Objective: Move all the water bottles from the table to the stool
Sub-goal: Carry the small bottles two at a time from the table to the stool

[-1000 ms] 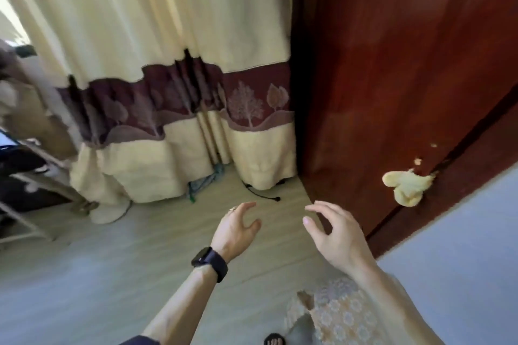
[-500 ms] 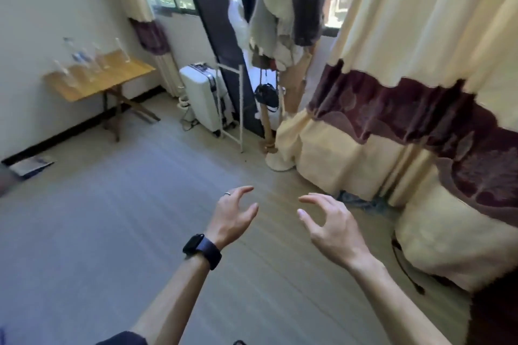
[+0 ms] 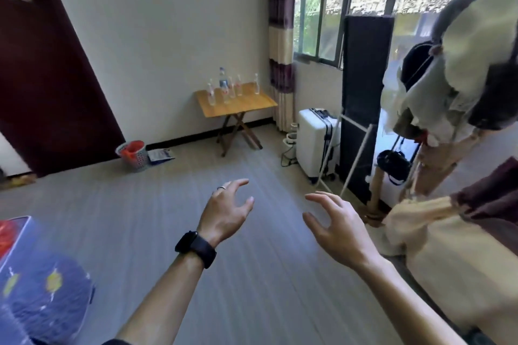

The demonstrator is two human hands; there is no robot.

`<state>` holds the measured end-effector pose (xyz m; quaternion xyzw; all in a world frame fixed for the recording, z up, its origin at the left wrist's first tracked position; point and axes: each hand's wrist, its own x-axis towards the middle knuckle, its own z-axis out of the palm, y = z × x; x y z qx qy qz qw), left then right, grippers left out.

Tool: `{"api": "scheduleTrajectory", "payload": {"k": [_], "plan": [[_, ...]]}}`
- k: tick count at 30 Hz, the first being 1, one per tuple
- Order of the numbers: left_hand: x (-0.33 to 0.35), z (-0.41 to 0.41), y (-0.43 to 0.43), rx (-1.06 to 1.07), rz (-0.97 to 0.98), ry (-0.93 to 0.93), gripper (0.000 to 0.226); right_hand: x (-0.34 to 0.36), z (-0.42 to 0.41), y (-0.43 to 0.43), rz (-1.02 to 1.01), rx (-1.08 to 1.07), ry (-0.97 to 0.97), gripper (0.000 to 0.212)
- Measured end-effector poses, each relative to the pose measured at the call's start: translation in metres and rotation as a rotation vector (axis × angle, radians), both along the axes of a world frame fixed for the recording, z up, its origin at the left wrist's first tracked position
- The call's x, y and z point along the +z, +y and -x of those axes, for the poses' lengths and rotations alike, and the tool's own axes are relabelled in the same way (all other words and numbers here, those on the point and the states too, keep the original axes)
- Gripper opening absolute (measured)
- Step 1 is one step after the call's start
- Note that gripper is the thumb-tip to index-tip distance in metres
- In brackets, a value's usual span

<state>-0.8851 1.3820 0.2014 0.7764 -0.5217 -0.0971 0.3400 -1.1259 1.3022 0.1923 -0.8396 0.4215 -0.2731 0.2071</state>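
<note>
— Where are the clear plastic water bottles [image 3: 223,84] standing?
— On the small wooden folding table [image 3: 252,103] by the white wall [image 3: 168,36].
— Hands?
— The left hand [image 3: 224,213] and right hand [image 3: 333,230] are hovering above the grey plank floor [image 3: 134,204], fingers [image 3: 238,183] spread, gripping nothing.

clear water bottles [image 3: 231,88] upright, clustered on small wooden folding table [image 3: 246,103]

The left hand [image 3: 224,213] wears a thin silver ring [image 3: 221,187] on one finger. On the left wrist sits a black watch [image 3: 196,248] with a wide black band and a dark, rounded rectangular face. A dark sleeve [image 3: 115,342] shows above the left elbow. The right hand [image 3: 336,232] and forearm are bare.
</note>
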Motion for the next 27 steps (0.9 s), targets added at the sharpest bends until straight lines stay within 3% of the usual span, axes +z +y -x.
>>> {"api": "scheduleTrajectory", "payload": {"k": [8,27], "plan": [[0.024,-0.093,-0.102,0.043,0.046,-0.057,0.045,0.026,-0.084,-0.124,0.124,-0.004,-0.005,0.040],[0.036,-0.250,-0.376,0.243,0.065,-0.019,0.043,0.047,-0.255,-0.456,0.142,0.202,-0.095,0.039]]}}
